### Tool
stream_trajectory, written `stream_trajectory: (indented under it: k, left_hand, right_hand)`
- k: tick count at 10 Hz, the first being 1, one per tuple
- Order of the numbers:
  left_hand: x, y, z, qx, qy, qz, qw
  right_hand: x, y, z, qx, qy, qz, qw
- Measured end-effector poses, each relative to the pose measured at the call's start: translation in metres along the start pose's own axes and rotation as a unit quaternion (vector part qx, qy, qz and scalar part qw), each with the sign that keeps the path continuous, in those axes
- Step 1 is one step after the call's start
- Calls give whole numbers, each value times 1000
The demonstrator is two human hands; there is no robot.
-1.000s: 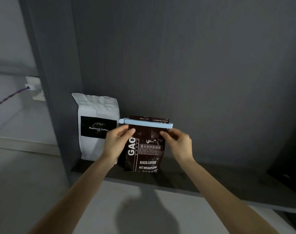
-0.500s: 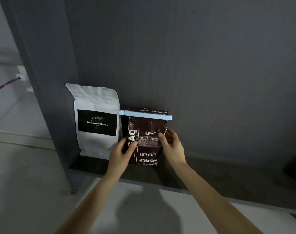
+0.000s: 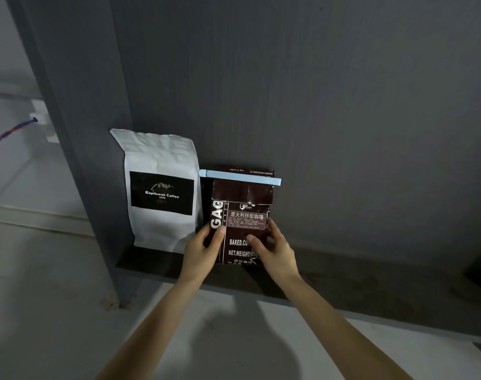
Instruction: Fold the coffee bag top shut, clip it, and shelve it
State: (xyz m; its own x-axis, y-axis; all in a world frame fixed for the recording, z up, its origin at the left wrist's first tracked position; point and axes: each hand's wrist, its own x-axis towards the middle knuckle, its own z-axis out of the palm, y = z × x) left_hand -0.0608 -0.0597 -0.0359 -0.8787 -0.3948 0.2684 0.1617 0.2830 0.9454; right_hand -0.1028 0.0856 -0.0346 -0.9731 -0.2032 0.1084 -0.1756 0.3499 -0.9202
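Dark shelf [image 3: 371, 286], white coffee bag [image 3: 162, 187] standing beside clipped brown coffee bag [image 3: 242, 215]

Both hands [image 3: 203, 249] [image 3: 273, 248] forward, fingers curled

white Kopiluwak Coffee bag [image 3: 162, 187] upright, wall socket [image 3: 43, 117], braided cable [image 3: 10, 133]

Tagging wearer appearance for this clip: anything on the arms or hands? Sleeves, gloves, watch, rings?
Nothing worn that shows. Left hand and right hand are bare: no gloves, and no rings visible. Both forearms are bare to the frame edge, no sleeves, watch, bands or markings.
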Motion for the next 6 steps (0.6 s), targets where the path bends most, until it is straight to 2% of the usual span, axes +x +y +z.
stream_trajectory:
  k: [3,4,6]
  left_hand:
    - [-6,1,3,12,11,20,1000]
    - [-7,-4,1,13,0,0,1000]
    - [-29,2,0,41,55,-13,998]
  right_hand:
    - [-4,-3,1,7,-16,9,1000]
    - [-10,-5,-2,19,-22,9,1000]
    - [-28,-9,-13,-30,-9,9,999]
